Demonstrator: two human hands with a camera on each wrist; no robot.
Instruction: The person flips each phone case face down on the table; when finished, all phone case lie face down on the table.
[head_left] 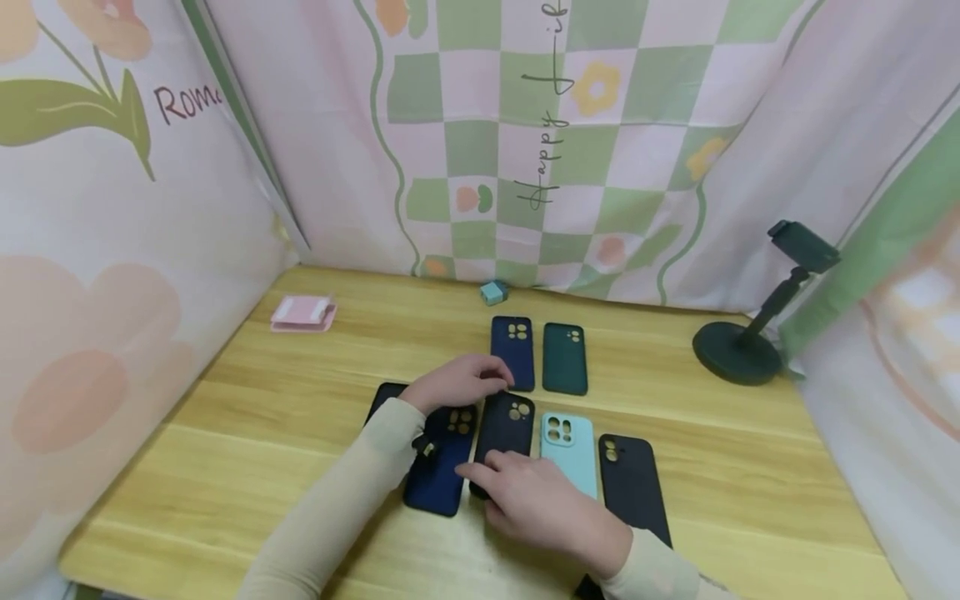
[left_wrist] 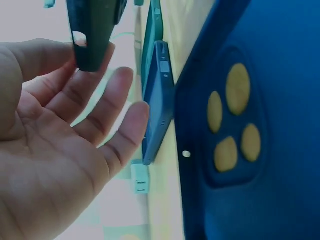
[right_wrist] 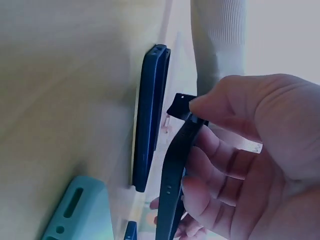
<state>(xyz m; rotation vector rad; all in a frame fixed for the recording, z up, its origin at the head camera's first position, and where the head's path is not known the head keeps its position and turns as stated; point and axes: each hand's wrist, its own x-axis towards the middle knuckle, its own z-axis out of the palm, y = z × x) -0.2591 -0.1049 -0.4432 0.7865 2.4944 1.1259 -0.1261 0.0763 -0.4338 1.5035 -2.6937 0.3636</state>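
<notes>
Both hands hold a black phone case [head_left: 506,429] with camera holes, raised a little off the table. The left hand [head_left: 467,382] pinches its far end between thumb and fingers. At the near end, the right hand [head_left: 538,502] grips the case, thumb on the rim and fingers against the back, as the right wrist view shows. A dark blue phone case [head_left: 438,475] lies beneath the left wrist, and a dark case [head_left: 390,392] is mostly hidden by that arm. To the right are a light turquoise phone case [head_left: 572,458] and another black case [head_left: 633,483].
Behind the hands lie a blue case [head_left: 513,346] and a dark green case [head_left: 565,360]. A small light blue block [head_left: 492,292] sits at the back edge, a pink item [head_left: 302,312] at far left. The black stand [head_left: 738,352] rises at back right, before fabric walls.
</notes>
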